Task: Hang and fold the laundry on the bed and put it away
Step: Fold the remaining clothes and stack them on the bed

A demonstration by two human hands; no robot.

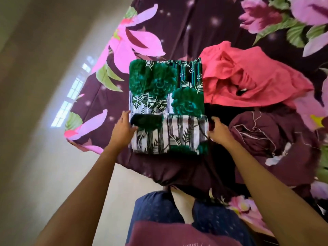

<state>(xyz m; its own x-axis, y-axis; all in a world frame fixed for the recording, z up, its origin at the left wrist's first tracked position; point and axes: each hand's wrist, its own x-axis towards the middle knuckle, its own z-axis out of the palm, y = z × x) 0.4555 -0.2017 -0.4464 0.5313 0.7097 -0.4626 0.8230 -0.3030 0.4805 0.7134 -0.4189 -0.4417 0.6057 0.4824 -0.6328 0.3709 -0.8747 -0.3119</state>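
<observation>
A green, white and black floral garment (166, 96) lies folded into a rectangle on the bed (177, 29). Its near part is doubled over onto itself. My left hand (123, 127) holds the left end of that doubled-over flap, thumb against the cloth. My right hand (219, 131) grips the right end of the same flap. A crumpled coral-red garment (248, 75) lies just right of the folded piece. A dark maroon garment (266, 134) with loose light threads lies heaped at the near right, beside my right hand.
The bed wears a dark purple sheet with big pink flowers and green leaves. Its left edge and near corner (78, 139) drop to a pale shiny floor (35, 121). My legs in blue dotted trousers (159, 210) stand at the bed's near edge.
</observation>
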